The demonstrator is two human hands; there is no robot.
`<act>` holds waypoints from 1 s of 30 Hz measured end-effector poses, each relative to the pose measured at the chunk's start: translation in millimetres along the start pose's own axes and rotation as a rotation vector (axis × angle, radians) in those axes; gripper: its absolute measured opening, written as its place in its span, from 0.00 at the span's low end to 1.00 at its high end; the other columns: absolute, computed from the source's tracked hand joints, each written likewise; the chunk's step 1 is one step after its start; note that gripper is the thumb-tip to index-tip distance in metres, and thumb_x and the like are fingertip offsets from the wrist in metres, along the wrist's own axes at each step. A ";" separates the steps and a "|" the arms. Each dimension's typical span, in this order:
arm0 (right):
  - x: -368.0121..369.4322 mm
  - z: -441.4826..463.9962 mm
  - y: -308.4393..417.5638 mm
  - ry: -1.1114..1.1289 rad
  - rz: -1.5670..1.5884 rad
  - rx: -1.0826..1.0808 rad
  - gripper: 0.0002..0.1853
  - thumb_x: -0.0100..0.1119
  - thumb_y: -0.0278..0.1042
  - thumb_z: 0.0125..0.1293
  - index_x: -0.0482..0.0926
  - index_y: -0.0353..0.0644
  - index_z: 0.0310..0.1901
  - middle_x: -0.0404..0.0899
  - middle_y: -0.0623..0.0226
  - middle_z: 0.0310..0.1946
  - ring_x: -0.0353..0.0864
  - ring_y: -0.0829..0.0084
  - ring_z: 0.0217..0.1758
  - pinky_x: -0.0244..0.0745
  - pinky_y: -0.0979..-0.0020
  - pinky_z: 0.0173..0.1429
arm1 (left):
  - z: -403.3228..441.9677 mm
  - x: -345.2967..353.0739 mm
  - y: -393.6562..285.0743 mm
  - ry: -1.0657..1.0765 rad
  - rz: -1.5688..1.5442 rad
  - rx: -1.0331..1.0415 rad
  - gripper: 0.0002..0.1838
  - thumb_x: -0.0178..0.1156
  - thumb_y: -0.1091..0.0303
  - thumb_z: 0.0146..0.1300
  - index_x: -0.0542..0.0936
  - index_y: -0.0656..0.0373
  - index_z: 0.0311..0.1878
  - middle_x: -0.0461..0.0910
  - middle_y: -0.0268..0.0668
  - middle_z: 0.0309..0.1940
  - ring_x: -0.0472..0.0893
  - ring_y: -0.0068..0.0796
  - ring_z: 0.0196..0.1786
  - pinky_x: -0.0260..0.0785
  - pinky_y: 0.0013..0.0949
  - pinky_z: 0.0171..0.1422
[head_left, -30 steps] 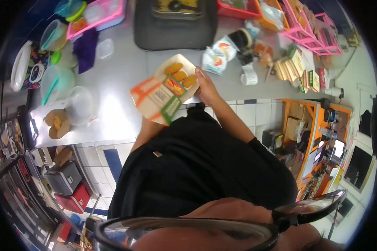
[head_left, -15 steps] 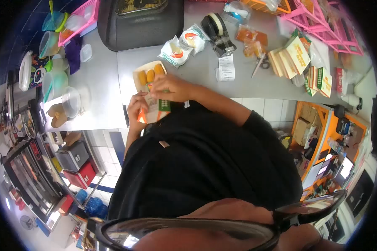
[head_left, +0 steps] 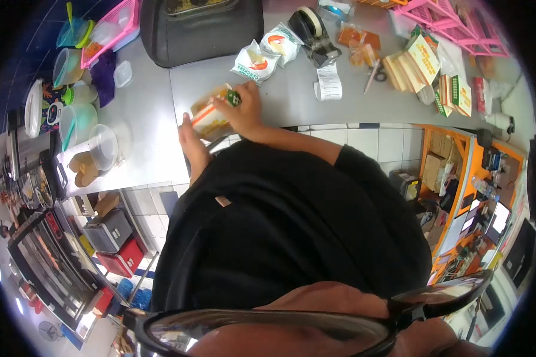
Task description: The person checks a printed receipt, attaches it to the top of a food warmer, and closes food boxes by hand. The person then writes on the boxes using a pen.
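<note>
A cardboard takeaway food box (head_left: 208, 122), printed in orange and green checks, is held between both hands at the front edge of the steel counter. My left hand (head_left: 192, 146) grips its left side, fingers along the edge. My right hand (head_left: 246, 112) is wrapped over its right side, covering part of the green-checked panel. The box is tilted, and its contents are mostly hidden. Just beyond my right hand lie two white printed paper packets (head_left: 257, 62), apart from the box.
A black tray (head_left: 202, 44) lies at the back. A tape dispenser (head_left: 315, 35) with a paper receipt (head_left: 329, 82), scissors (head_left: 380, 74) and folded cartons (head_left: 414, 65) are to the right. Clear plastic tubs (head_left: 103, 147) stand at the left, beside a brown paper piece (head_left: 83, 168).
The box has been turned and its flap brought over, so the fried pieces seen before are now hidden. My right hand has moved from over the box to its right side.
</note>
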State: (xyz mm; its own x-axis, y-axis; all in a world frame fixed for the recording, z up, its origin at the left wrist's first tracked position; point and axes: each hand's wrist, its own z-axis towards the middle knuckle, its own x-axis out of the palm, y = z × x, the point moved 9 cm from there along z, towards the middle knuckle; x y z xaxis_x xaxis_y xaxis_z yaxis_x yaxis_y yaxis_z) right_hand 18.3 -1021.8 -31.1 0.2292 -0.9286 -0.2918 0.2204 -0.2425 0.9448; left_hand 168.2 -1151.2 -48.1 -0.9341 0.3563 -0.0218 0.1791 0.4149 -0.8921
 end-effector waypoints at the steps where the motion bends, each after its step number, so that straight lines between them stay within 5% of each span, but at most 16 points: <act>1: -0.2 1.4 -4.7 -0.085 -0.017 0.019 0.25 0.75 0.49 0.50 0.71 0.35 0.25 0.67 0.57 0.34 0.69 0.63 0.39 0.65 0.61 0.42 | 7.5 2.0 2.6 0.007 0.002 -0.002 0.24 0.55 0.46 0.67 0.73 0.62 0.47 0.73 0.39 0.39 0.74 0.33 0.43 0.66 0.38 0.51; 3: 8.9 4.1 -18.3 -0.025 0.027 0.111 0.26 0.73 0.52 0.51 0.72 0.34 0.26 0.68 0.55 0.34 0.70 0.59 0.40 0.65 0.60 0.42 | 19.8 19.1 26.6 0.159 -0.146 -0.247 0.26 0.53 0.47 0.66 0.73 0.63 0.53 0.78 0.44 0.45 0.79 0.40 0.47 0.72 0.44 0.52; 6: 28.1 7.7 -40.7 0.103 0.080 0.316 0.27 0.68 0.55 0.54 0.73 0.33 0.27 0.71 0.52 0.35 0.72 0.58 0.40 0.66 0.60 0.43 | 30.9 31.1 29.4 0.311 -0.123 -0.343 0.28 0.49 0.47 0.67 0.73 0.63 0.57 0.79 0.45 0.46 0.82 0.43 0.47 0.75 0.45 0.51; 10: 58.3 3.7 -76.2 0.326 0.312 0.648 0.25 0.62 0.55 0.59 0.75 0.33 0.30 0.75 0.52 0.32 0.76 0.59 0.40 0.70 0.61 0.46 | 66.9 21.4 51.9 0.255 0.030 -0.324 0.25 0.48 0.47 0.66 0.75 0.61 0.50 0.80 0.41 0.38 0.81 0.38 0.41 0.73 0.40 0.49; 16: 73.3 18.6 -87.4 0.315 0.193 0.328 0.19 0.49 0.47 0.65 0.78 0.37 0.34 0.78 0.49 0.31 0.78 0.50 0.38 0.71 0.55 0.46 | 95.8 16.6 65.4 0.314 0.067 -0.128 0.23 0.47 0.49 0.67 0.75 0.61 0.48 0.80 0.40 0.35 0.81 0.36 0.37 0.73 0.37 0.45; 19: 71.6 14.3 -101.4 0.368 0.134 0.417 0.19 0.45 0.46 0.67 0.79 0.39 0.36 0.78 0.46 0.34 0.77 0.48 0.42 0.70 0.54 0.49 | 90.5 20.5 67.6 0.381 0.086 -0.200 0.20 0.45 0.49 0.68 0.75 0.58 0.44 0.79 0.39 0.33 0.81 0.34 0.36 0.73 0.36 0.43; 25: 52.8 19.0 -59.2 0.445 -0.122 0.217 0.19 0.42 0.44 0.69 0.79 0.38 0.37 0.78 0.45 0.37 0.76 0.47 0.43 0.70 0.54 0.51 | 80.7 26.8 57.0 0.453 0.177 -0.115 0.17 0.44 0.55 0.69 0.73 0.59 0.38 0.75 0.38 0.31 0.75 0.27 0.34 0.69 0.31 0.40; 30: 59.5 21.5 -77.4 0.444 -0.205 0.123 0.19 0.48 0.47 0.67 0.77 0.38 0.32 0.77 0.48 0.35 0.76 0.49 0.39 0.69 0.53 0.46 | 101.8 25.2 65.7 0.457 0.404 0.034 0.19 0.44 0.53 0.69 0.74 0.61 0.39 0.76 0.43 0.31 0.76 0.34 0.35 0.69 0.36 0.43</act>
State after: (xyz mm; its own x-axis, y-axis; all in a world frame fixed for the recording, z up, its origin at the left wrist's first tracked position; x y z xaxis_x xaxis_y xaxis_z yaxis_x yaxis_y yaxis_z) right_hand -5.5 -1064.4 -118.4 0.5797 -0.6562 -0.4831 0.1958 -0.4633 0.8643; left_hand 125.0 -1200.2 -153.2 -0.5663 0.8060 -0.1722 0.4745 0.1481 -0.8677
